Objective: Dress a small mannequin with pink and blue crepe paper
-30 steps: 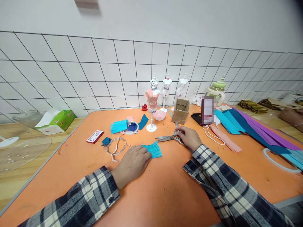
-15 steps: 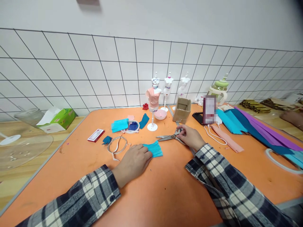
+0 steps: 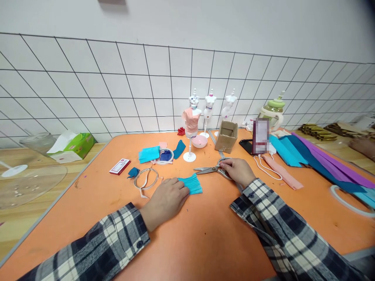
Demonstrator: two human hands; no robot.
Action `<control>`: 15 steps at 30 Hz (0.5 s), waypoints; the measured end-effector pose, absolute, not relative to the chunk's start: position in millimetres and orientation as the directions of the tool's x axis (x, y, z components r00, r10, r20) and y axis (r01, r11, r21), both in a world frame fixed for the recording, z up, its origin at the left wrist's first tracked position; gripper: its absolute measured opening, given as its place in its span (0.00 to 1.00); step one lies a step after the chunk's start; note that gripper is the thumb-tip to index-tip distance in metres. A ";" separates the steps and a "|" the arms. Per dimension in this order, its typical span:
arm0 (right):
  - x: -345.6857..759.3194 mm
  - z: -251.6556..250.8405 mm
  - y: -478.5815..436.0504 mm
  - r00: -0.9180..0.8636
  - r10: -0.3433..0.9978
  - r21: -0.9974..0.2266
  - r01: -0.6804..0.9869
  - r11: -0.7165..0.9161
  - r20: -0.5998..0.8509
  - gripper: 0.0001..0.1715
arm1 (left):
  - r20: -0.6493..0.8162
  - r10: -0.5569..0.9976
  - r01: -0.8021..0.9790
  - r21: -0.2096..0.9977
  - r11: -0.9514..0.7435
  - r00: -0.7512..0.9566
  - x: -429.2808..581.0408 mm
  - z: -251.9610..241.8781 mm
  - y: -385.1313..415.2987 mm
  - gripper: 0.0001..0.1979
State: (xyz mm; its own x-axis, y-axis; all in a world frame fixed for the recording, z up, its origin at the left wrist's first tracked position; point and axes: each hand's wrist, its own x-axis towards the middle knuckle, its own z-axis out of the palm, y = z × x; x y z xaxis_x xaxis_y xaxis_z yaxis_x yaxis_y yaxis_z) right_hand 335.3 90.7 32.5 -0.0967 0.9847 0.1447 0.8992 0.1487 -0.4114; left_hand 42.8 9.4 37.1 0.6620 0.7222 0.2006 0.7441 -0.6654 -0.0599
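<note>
Pressing pleated turquoise piece (image 3: 193, 185) (paper or cloth, unclear) onto worktop (image 3: 202, 257), near centre, with left hand (image 3: 169, 197); can't tell if gripping. Pinching scissors (image 3: 208, 170) at handle end with right hand (image 3: 238, 171), just right of piece. Likely at scissors-handling step; probably best to steady piece, firm up grip. Hidden: piece's left end. Cut off, blurred: co-worker's hand (image 3: 363, 148), far right.

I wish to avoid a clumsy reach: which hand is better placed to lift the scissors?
The right hand, I would judge. Its fingers are at the handles of the scissors. The left hand lies over part of the pleated blue piece, apart from the scissors.
</note>
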 end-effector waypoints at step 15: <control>326.4 37.3 84.6 -0.205 0.902 -0.425 0.827 0.368 0.381 0.24 | 0.213 0.721 0.746 -0.061 -0.664 0.659 43.7 37.9 9.8 0.13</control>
